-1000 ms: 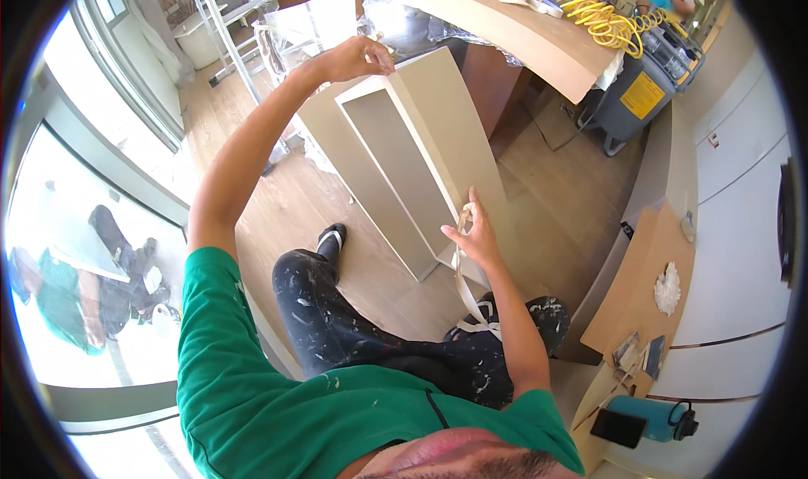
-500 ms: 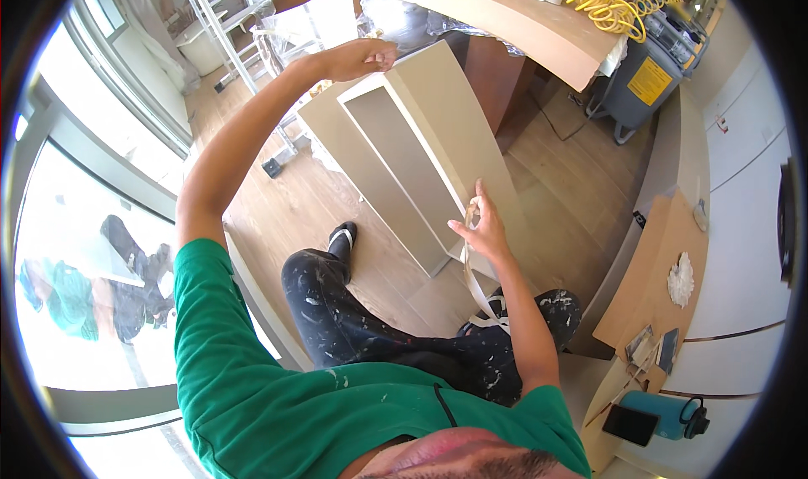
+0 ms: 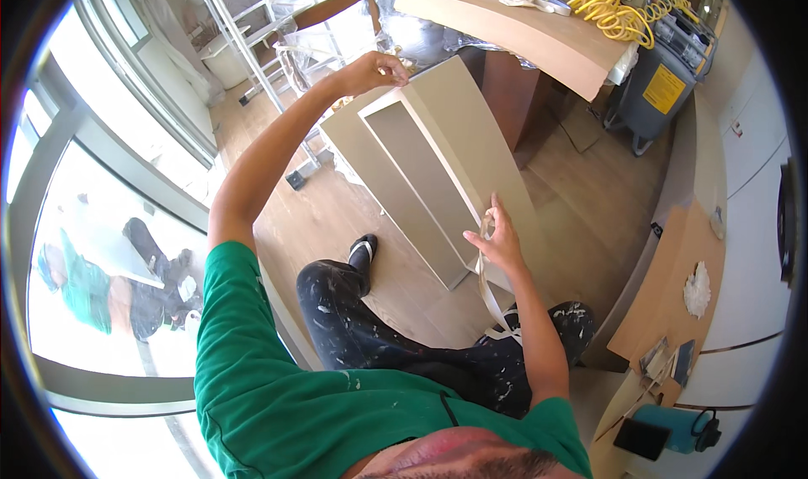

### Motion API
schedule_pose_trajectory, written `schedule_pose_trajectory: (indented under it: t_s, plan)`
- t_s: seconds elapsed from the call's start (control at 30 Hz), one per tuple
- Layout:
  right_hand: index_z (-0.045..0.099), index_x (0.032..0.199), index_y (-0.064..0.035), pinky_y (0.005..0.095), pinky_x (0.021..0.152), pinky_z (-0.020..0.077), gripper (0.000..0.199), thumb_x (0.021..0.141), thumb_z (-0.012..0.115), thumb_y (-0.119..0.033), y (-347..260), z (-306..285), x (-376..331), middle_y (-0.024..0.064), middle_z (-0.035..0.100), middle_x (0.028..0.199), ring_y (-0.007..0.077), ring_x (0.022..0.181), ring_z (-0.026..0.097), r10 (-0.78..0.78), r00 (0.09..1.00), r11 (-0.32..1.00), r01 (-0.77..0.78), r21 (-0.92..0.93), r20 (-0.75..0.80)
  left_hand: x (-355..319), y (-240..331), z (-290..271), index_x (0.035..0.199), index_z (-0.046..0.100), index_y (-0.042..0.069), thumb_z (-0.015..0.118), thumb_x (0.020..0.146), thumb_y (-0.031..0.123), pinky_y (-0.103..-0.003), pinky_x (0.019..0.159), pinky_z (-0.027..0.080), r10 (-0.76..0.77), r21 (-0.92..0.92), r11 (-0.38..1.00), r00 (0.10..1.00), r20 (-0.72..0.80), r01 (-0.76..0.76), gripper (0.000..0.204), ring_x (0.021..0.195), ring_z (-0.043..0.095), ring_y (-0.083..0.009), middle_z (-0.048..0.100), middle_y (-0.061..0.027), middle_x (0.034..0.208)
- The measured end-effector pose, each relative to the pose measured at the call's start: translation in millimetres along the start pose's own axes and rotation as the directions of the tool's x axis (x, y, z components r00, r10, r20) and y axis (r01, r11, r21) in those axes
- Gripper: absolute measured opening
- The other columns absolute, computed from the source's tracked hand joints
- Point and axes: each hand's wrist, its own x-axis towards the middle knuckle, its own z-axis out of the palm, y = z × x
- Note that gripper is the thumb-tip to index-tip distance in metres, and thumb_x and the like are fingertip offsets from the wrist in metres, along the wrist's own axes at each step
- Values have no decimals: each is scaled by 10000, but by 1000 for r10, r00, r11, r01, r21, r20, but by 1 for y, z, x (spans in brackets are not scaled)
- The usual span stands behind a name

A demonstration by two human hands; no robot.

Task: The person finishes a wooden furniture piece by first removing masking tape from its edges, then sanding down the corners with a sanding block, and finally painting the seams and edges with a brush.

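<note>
A beige box-shaped cabinet (image 3: 497,159) with a long rectangular opening stands tilted in the view in front of me. My left hand (image 3: 376,72) reaches to its far top corner, fingers curled and pressed together at the edge; what they pinch is too small to tell. Lower on the same edge is my right hand (image 3: 498,242), thumb and forefinger spread, with a narrow pale strip (image 3: 486,290) running through its grip. The strip hangs in a loose loop toward my right foot.
A stepladder (image 3: 252,33) stands at the far left, beside glass doors. Yellow coiled hose (image 3: 610,16) lies on a board-topped table (image 3: 513,20), near a grey wheeled machine (image 3: 652,83). At right, a ledge holds a blue bottle (image 3: 673,424) and black phone (image 3: 641,439).
The whole scene has shifted slightly right and down in the picture. Both hands keep about the same places along the cabinet edge.
</note>
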Motion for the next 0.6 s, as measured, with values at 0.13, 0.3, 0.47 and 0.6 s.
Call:
schedule_pose_trajectory:
  t_s: [0.13,0.3,0.47,0.6]
  plan:
    - [241,1624,5,436,1063,477,1144,744,902,-308,0,-1,-1,202,579,1353,333,1239,580,-23,1000,1000,23,-19,-5,-3,3,11,1079,642,40,606,1008,94,-370,907,500,35,148,988,999,1,-35,96,1001,623,-189,674,-65,1053]
    - [254,1615,25,428,1040,484,1134,744,897,-313,6,-1,0,185,592,1289,324,1201,588,-59,997,997,58,-45,-40,-8,-7,23,1139,550,36,495,1053,91,-387,901,490,220,348,920,973,-74,-182,116,993,594,-252,602,-112,1039]
    - [269,1607,36,427,1024,490,1126,741,895,-317,1,-7,-1,165,603,1237,315,1174,594,-14,1000,1000,14,-12,-18,-23,-34,27,1153,542,42,482,1076,137,-373,869,503,-122,35,991,983,-140,128,136,980,594,-197,575,-72,1005]
    - [270,1606,36,425,1013,495,1124,741,894,-317,-3,-4,0,158,607,1218,315,1164,600,-22,1000,1000,22,-1,15,-56,-95,19,1125,550,55,479,1100,222,-316,781,521,-363,-262,921,876,-318,287,183,911,592,-139,555,-32,978]
